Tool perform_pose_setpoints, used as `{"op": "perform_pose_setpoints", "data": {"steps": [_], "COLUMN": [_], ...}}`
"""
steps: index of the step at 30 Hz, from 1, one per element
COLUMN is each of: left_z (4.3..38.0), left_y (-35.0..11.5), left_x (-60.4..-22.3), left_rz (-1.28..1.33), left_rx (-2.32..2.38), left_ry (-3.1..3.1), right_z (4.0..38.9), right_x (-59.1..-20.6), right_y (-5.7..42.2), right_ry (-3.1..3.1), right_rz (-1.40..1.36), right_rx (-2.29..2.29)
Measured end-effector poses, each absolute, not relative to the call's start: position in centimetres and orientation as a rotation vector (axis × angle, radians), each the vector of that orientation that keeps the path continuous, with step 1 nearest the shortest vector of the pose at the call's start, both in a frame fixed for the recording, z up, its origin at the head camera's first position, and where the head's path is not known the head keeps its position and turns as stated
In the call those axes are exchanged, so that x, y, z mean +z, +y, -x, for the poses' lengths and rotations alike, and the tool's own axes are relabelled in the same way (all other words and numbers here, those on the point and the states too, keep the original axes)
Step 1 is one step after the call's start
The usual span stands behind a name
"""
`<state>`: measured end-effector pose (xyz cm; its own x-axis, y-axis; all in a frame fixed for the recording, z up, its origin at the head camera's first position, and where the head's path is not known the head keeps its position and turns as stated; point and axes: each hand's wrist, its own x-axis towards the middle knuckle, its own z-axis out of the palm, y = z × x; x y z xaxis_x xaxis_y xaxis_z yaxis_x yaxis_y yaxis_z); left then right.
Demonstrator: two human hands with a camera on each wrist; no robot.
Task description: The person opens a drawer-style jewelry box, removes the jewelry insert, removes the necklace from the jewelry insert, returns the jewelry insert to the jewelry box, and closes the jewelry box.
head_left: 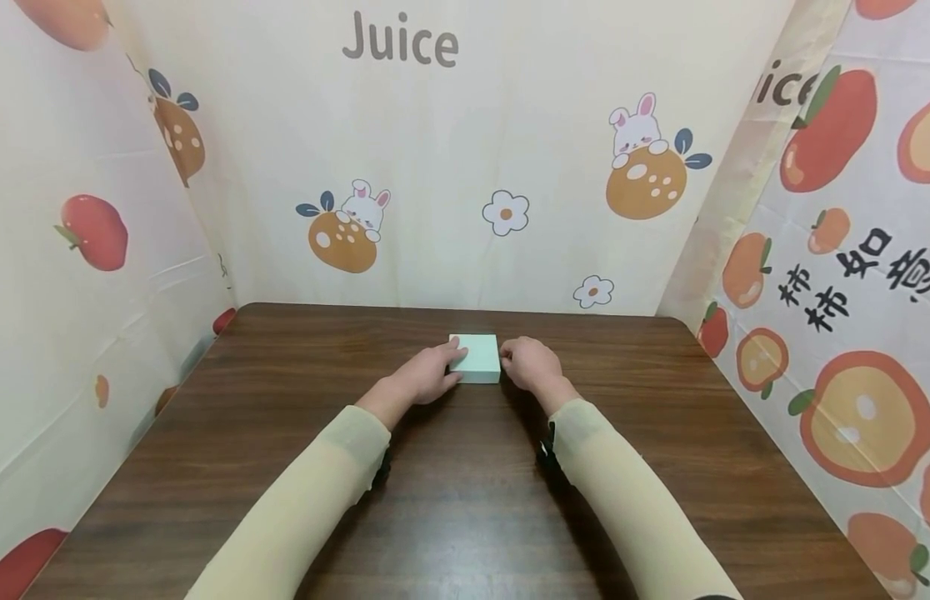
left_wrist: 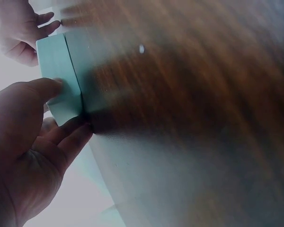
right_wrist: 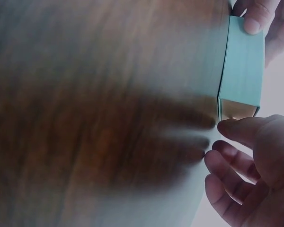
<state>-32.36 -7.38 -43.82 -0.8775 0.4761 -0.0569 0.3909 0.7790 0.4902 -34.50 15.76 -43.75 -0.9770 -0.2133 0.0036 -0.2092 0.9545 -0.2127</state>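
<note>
A small mint-green box (head_left: 477,355) lies on the wooden table near its far edge. My left hand (head_left: 427,372) grips its left end, the thumb on the near side (left_wrist: 57,54) and the fingers round the end. At the right end is my right hand (head_left: 532,364), its fingers loosely bent. In the right wrist view the thumb tip is right at the edge of a brownish end panel (right_wrist: 237,109), framed by the green cover. The other fingers (right_wrist: 225,165) of that hand are curled below the thumb with a gap between, holding nothing.
The dark wood table (head_left: 465,500) spreads out in front of both forearms. Behind it hangs a cream curtain (head_left: 450,150) printed with rabbits and fruit, and fruit-patterned cloths stand at the left and right sides (head_left: 832,275).
</note>
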Motion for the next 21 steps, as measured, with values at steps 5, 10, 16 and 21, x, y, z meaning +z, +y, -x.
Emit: {"op": "perform_pose_setpoints", "data": {"steps": [5,10,16,21], "left_z": [32.6,32.4,32.3,32.4], "left_y": [-7.6,-7.6,-7.4,-7.4], "left_x": [-44.3,-44.0,-43.8,-43.9], "left_rz": [-0.703,-0.696,-0.682,-0.682], "left_rx": [0.729,0.734,0.709,0.700], "left_ry": [2.795,2.795,2.798,2.799], "right_z": [34.5,34.7,34.8,34.7], "right_x": [-43.8,-43.9,-43.9,-43.7], "right_y": [15.8,16.1,16.5,16.8], "right_ry": [3.087,3.096,3.092,3.091], "right_rz": [0.332,0.320,0.323,0.324], "right_rx": [-0.333,-0.335,-0.327,-0.325]}}
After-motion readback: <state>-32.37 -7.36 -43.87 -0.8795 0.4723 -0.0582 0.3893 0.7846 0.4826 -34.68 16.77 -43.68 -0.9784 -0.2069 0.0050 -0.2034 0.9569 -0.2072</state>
